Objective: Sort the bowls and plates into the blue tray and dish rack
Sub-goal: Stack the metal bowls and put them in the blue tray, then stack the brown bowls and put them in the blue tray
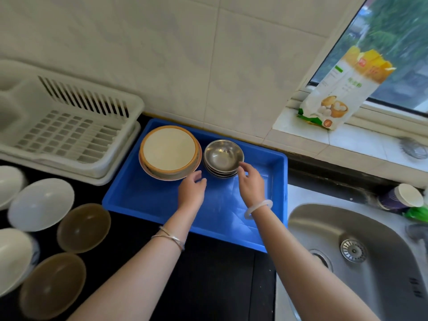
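Two hands over the blue tray

The right hand (251, 184) touches the stacked steel bowls (223, 157) with loose fingers; the left hand (192, 189) hovers open beside the plates (170, 152). Both stacks sit in the blue tray (143, 195), the dish rack (67, 133) beside it.

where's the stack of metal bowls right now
In the head view, the stack of metal bowls sits inside the blue tray near its back wall, just right of the plates, with the right hand at its rim.
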